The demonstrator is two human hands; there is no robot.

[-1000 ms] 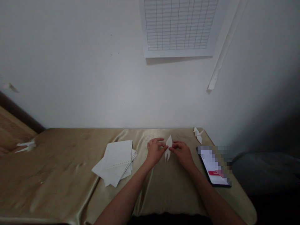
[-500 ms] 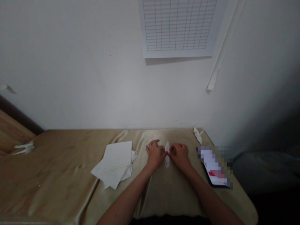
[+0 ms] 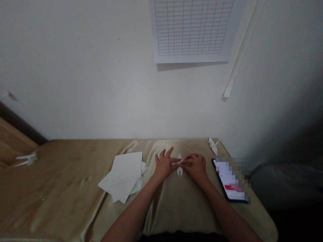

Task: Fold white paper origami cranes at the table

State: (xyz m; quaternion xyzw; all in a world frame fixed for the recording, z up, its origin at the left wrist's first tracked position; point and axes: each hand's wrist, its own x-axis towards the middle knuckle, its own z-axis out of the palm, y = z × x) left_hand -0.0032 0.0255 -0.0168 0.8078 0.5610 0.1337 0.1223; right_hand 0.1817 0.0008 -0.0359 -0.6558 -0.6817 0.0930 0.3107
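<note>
A small white folded paper [image 3: 180, 170] stands out against the gold cloth, its pointed top and split lower end showing. My left hand [image 3: 164, 165] has its thumb and index finger on the middle of the paper from the left, with the other fingers spread. From the right, my right hand [image 3: 197, 166] pinches the same middle part with thumb and fingertips. The fingers hide the paper's centre. To the left of my left hand lies a loose pile of white paper sheets [image 3: 127, 173].
A phone [image 3: 229, 183] with a lit screen lies to the right, and behind it a white folded paper figure [image 3: 213, 146]. Another white paper piece [image 3: 27, 158] is at the far left. The cloth-covered table [image 3: 68, 188] meets the wall [image 3: 96, 84], where a gridded sheet [image 3: 191, 30] hangs.
My left hand's fingers have spread out more, and its index finger now reaches over the paper. The paper's lower end shows a wider split. My right hand has shifted slightly.
</note>
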